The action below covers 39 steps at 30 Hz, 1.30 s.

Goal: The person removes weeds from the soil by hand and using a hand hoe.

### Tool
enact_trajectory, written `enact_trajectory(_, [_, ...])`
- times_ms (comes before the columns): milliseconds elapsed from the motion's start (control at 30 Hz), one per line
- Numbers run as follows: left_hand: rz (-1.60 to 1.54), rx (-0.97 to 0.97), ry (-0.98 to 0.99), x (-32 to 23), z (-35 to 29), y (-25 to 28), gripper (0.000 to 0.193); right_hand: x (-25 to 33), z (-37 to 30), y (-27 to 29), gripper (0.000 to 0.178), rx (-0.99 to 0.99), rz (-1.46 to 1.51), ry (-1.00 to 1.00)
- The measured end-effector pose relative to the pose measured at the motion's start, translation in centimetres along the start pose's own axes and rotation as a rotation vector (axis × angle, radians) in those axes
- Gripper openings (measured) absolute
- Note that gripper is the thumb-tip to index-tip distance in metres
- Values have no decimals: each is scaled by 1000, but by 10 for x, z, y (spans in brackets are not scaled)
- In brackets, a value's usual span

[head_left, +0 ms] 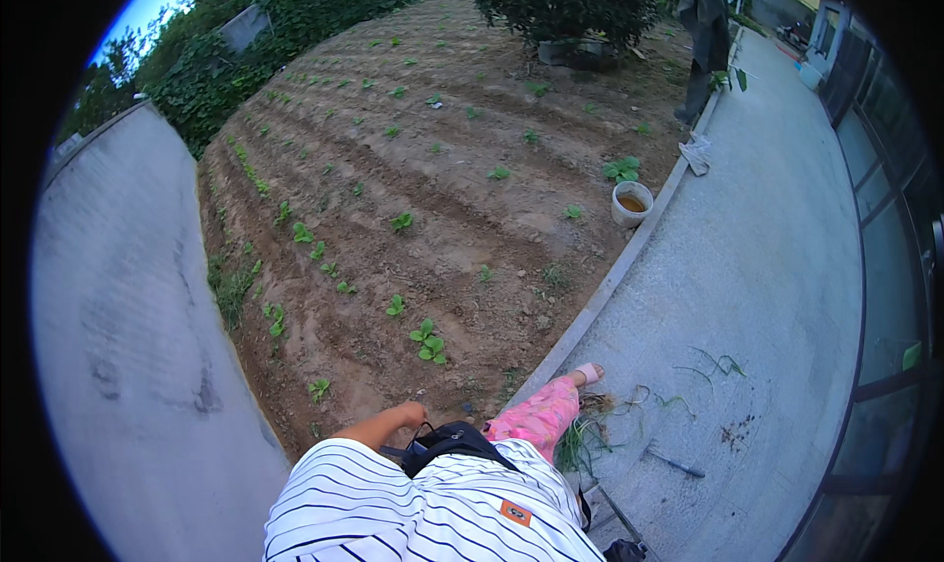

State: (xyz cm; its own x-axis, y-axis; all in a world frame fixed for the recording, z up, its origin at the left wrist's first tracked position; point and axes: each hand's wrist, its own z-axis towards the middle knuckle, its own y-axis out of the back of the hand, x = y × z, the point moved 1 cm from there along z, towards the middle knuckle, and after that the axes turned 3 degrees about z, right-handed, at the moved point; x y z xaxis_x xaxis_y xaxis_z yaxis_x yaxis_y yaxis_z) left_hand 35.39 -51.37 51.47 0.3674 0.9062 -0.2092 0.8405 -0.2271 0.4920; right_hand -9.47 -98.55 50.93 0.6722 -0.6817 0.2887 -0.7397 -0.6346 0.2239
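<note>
My left hand (pixel 414 414) is at the lower middle, in front of my body and over the edge of the soil. Its fingers look curled in, and what they hold, if anything, is too small to make out. Right beside it lies a black bag (pixel 454 442) at my waist, with a thin black strap near my fingers. My right hand does not show. Close by in the soil grow leafy green seedlings (pixel 429 342). Pulled green stalks (pixel 587 442) with brown roots lie on the concrete beside my leg in pink trousers (pixel 536 419).
A small long-handled tool (pixel 677 462) lies on the concrete path (pixel 728 267). Along the curb (pixel 615 277) stands a white bucket (pixel 630 204) with brown liquid. Rows of seedlings run back to a dark bush (pixel 570 6). Dark clothing (pixel 703 31) shows at the upper right.
</note>
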Motion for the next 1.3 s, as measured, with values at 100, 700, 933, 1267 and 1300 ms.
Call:
enact_trajectory(100, [76,-55,-8,-95,18,104,26,-8,5,18,30,-56,88,-59])
enact_trajectory(700, [40,-198,-335,-368,245,433,25,238,37,26,31,-135,260,-179])
enact_trajectory(933, [-118,-262,0,-390,253,462,45,306,81,60,31,-132,339,-115])
enact_trajectory(1267, [-357,-350,206,-417,277,415,47,512,132,150,29,-144,-230,-44])
enact_trajectory(1300, [-341,-343,227,-440,281,416,48,503,151,170,28,-120,-177,-123])
